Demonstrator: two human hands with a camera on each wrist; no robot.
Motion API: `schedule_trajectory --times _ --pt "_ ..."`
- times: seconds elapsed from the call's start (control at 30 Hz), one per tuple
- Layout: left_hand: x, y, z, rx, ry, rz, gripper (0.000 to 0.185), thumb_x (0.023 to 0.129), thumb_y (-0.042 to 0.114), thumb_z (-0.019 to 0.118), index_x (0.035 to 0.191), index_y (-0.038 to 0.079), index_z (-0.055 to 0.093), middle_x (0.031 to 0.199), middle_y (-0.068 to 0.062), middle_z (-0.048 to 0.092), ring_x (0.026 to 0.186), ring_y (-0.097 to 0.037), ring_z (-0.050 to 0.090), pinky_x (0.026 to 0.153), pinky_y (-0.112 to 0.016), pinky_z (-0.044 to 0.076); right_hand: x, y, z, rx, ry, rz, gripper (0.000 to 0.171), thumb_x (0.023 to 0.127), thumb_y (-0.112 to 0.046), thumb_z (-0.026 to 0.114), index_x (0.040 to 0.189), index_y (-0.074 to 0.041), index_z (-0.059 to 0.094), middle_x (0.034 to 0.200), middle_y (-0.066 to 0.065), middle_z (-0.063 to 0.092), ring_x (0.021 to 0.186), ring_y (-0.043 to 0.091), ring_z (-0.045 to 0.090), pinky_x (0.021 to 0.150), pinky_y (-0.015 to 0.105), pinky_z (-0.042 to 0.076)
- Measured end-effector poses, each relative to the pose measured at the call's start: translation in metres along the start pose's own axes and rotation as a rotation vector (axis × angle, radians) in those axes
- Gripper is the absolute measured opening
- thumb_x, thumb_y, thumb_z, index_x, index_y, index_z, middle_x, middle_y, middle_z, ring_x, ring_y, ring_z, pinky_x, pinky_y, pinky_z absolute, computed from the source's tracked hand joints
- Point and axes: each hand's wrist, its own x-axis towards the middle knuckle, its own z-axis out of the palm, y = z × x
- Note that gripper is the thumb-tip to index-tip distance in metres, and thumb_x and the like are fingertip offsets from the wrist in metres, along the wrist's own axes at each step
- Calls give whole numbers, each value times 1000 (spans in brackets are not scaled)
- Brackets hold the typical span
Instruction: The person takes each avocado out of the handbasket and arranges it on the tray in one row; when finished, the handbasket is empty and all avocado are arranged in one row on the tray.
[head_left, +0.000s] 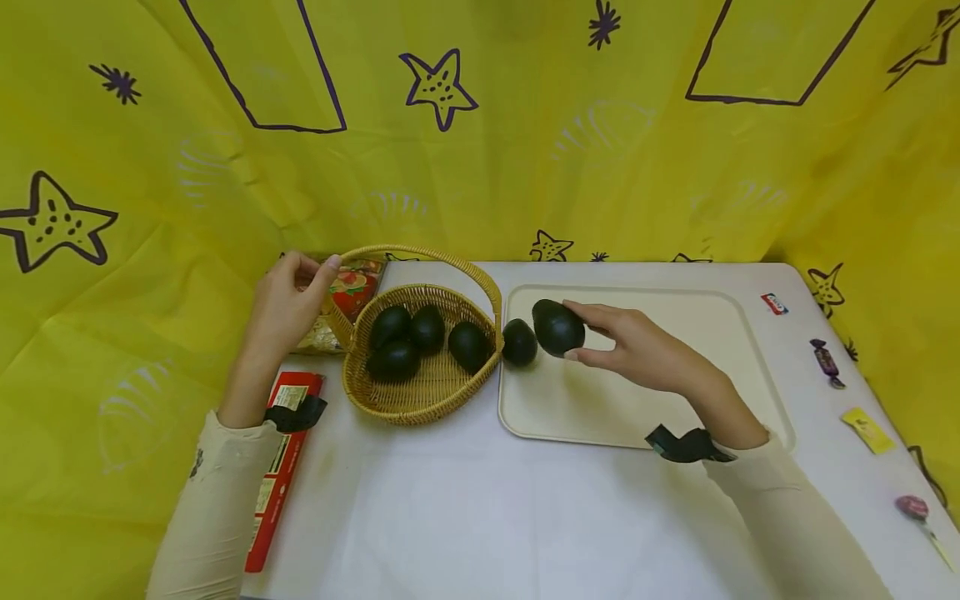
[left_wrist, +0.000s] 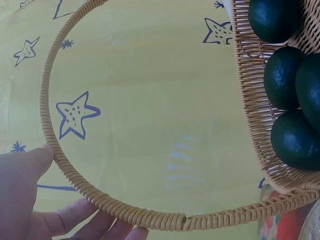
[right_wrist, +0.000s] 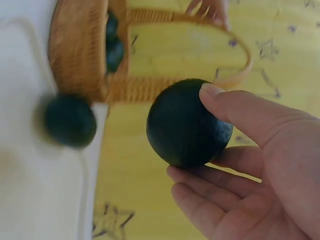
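My right hand (head_left: pixel 645 346) holds a dark green avocado (head_left: pixel 559 328) between thumb and fingers, above the left part of a cream tray (head_left: pixel 675 417). Another avocado (head_left: pixel 519 342) lies at the tray's left edge, beside the wicker basket (head_left: pixel 420 414). Several avocados (head_left: pixel 394 361) sit inside that basket. On the basket's left side, my left hand (head_left: pixel 288 304) grips the raised handle (head_left: pixel 442 257). In the left wrist view, the thumb lies on one side of the handle and the fingers lie under it. The right wrist view shows the held avocado (right_wrist: pixel 187 125) close up.
Behind the left hand stands a red and gold packet (head_left: pixel 352 287). A long red box (head_left: pixel 273 492) lies by the left forearm. Along the table's right edge are a small red-and-white sweet (head_left: pixel 774 304), a purple wrapped candy (head_left: pixel 827 363), a yellow packet (head_left: pixel 867 430) and a lollipop (head_left: pixel 913 507).
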Motion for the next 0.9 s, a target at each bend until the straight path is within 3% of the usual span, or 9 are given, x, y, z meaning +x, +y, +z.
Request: schedule_trajectory --times 0.4,0.9 --pt "0 1 -1 20 4 -3 62 106 59 52 119 0 62 112 -21 65 103 -36 59 84 -44 43 15 58 14 47 14 124 75 103 -29 72 161 4 37 161 26 43 143 48 49 116 56 42" --pt "0 1 -1 15 0 10 61 107 58 51 119 -1 61 117 -23 64 107 -39 59 87 -49 44 25 69 56 -28 78 210 73 101 -18 75 157 10 38 158 32 44 148 50 40 120 61 34"
